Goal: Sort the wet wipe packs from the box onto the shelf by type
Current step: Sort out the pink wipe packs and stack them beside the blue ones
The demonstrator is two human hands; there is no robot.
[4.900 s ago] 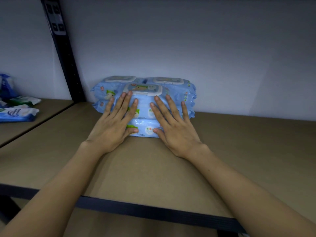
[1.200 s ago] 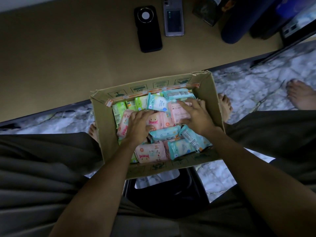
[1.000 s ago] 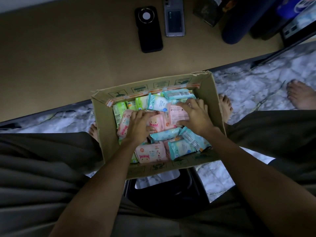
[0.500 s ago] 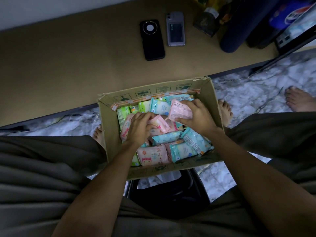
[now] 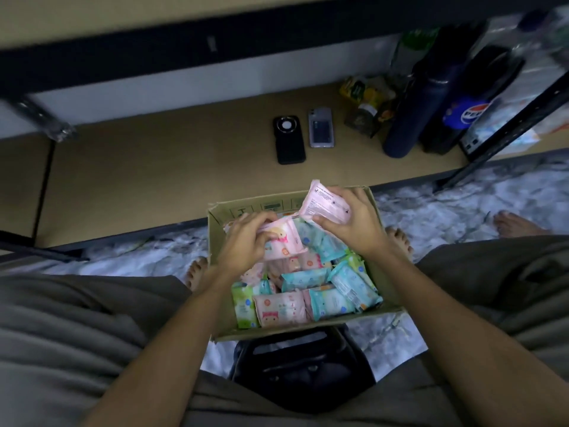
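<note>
A Pepsi logo was read on a blue bottle (image 5: 465, 113) at the shelf's (image 5: 154, 167) right end; print on the packs was too small to read. A pink pack (image 5: 327, 204), back side up, was pinched by the right hand (image 5: 354, 224) over the box's (image 5: 389, 306) far rim. A second pink pack (image 5: 281, 240), cartoon-printed, was gripped by the curled fingers of the left hand (image 5: 246, 241). Pink, teal and green packs were seen filling the box. Two phones (image 5: 303, 137) were noted on the shelf beyond, with bare board to their left.

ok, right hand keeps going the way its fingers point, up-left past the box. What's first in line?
Likely the black phone on the lower shelf; the right hand, gripping a pink pack, sits higher, so depth is unclear.
</note>
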